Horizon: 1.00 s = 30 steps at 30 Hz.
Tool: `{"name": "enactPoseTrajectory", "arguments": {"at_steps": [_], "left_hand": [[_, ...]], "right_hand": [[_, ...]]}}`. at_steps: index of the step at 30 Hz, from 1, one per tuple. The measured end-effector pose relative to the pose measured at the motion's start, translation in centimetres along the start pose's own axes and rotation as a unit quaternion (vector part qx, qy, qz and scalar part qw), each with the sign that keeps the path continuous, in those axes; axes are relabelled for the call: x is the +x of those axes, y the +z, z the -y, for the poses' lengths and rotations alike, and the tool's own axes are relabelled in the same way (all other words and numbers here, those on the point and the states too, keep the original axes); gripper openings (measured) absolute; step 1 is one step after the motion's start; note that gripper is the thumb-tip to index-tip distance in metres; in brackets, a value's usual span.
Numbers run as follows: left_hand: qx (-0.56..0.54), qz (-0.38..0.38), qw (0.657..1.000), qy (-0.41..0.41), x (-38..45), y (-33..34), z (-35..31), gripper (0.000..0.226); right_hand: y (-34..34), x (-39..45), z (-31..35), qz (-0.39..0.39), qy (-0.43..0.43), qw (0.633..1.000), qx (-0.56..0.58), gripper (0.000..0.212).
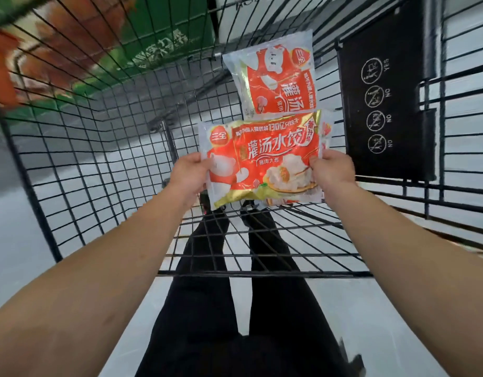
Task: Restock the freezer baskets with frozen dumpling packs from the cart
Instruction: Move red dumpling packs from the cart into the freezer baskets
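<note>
I hold a dumpling pack (262, 161) in both hands over the inside of the cart (99, 148). My left hand (190, 176) pinches the pack's left edge, thumb on the printed front and the other fingers hidden behind it. My right hand (331, 168) pinches the right edge the same way, thumb on top. So each grip is clamped on the pack, one at either short end, and the pack lies nearly level between them, its red and gold front facing up at me.

Under its right end a sliver of a further pack (327, 131) shows, pressed close beneath; I cannot tell whether my right fingers hold it too.

A second pack (273, 77) lies farther in, on the cart's wire floor, with its long side running away from me. Its near end is hidden under the pack I hold.

To the right of both packs stands the cart's black flap (384, 91), upright, with round white pictograms marked YES and NO. Through the wire I see my legs in black trousers (207, 268) and the pale floor (17, 240) below. Past the cart's far left wall there is a blurred green and orange display (58, 36).
</note>
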State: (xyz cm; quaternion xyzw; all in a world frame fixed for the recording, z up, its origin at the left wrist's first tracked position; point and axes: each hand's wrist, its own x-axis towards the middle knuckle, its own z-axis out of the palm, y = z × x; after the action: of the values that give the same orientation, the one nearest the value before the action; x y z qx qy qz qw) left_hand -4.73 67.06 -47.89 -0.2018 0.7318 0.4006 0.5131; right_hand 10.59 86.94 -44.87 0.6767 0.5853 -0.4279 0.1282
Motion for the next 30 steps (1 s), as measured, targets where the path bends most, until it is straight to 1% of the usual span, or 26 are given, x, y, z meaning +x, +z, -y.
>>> {"name": "enactPoseTrajectory", "arguments": {"at_steps": [3, 8, 11, 13, 16, 18, 19, 21, 23, 26, 30], "left_hand": [[0.008, -0.006, 1.000, 0.024, -2.9, -2.4, -1.1, 0.010], [0.029, -0.034, 0.996, 0.072, -8.9, -7.6, -3.3, 0.013], [0.028, -0.050, 0.993, 0.108, -12.4, -11.1, -4.1, 0.014], [0.013, -0.064, 0.990, 0.125, -14.7, -13.5, -4.3, 0.015], [-0.015, -0.086, 0.984, 0.155, -18.1, -16.7, -4.0, 0.016], [-0.035, -0.105, 0.978, 0.178, -20.7, -18.5, -3.3, 0.015], [-0.046, -0.118, 0.974, 0.190, -22.4, -19.3, -3.0, 0.017], [-0.049, -0.134, 0.969, 0.203, -24.7, -20.3, -2.6, 0.023], [-0.063, -0.162, 0.959, 0.224, -27.4, -21.7, -1.3, 0.026], [-0.105, -0.203, 0.942, 0.246, -31.4, -23.3, 0.9, 0.020], [-0.149, -0.238, 0.923, 0.265, -36.7, -24.6, 5.1, 0.019]], "right_hand": [[-0.6, -3.2, 1.7, -0.003, -0.021, 1.000, -0.006, 0.015], [-1.9, -9.6, 3.4, -0.003, -0.044, 0.997, 0.057, 0.015], [-2.5, -13.0, 4.1, 0.017, -0.058, 0.993, 0.106, 0.022], [-2.7, -15.5, 5.1, 0.041, -0.085, 0.989, 0.113, 0.021], [-2.8, -18.8, 6.7, 0.057, -0.127, 0.983, 0.121, 0.018], [-2.8, -21.2, 7.1, 0.075, -0.169, 0.977, 0.109, 0.015], [-2.9, -22.2, 7.3, 0.076, -0.184, 0.974, 0.104, 0.015], [-2.9, -23.7, 7.7, 0.103, -0.198, 0.967, 0.121, 0.017], [-3.1, -26.2, 8.1, 0.126, -0.227, 0.959, 0.114, 0.020], [-3.6, -30.0, 8.8, 0.149, -0.281, 0.942, 0.110, 0.020], [-4.3, -35.9, 7.5, 0.167, -0.335, 0.921, 0.106, 0.021]]}}
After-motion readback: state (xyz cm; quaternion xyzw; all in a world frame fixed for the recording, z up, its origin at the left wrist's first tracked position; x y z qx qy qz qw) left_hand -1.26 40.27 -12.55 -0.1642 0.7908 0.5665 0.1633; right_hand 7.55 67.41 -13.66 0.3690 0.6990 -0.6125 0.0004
